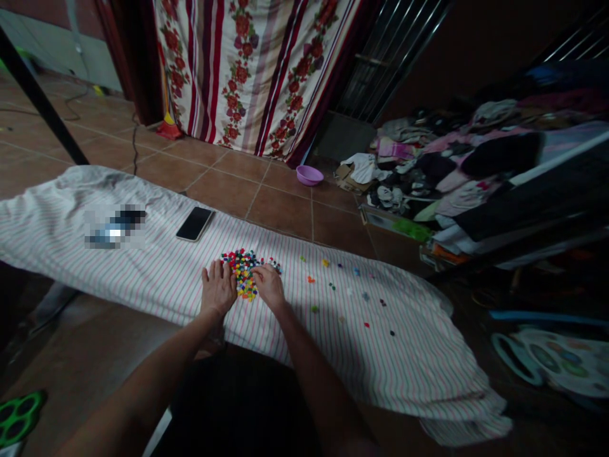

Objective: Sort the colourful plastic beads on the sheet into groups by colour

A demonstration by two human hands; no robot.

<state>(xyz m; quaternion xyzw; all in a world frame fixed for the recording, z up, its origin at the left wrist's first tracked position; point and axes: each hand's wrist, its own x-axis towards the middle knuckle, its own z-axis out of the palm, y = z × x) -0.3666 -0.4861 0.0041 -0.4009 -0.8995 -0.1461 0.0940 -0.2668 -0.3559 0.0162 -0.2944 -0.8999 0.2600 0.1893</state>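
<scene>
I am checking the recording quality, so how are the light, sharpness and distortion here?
Head view: dim overall, brighter on the striped cloth and floral curtain; at right, the clothes pile fades into shadow and the picture's edge looks stretched, soft; at left, pixelation masks a patch beyond the smartphone; the coloured pieces lack crisp outlines.

The left hand [219, 287] bars the left side of the pile [245, 270], the right hand [270, 287] its right. Bare cloth [162, 273] opens a lane between left hand and phone [195, 224], another between phone and blurred item [115, 228]. Rightward, scattered pieces [365, 296] leave narrow gaps; beyond them, the surface's [428, 368] right end lies free.
</scene>
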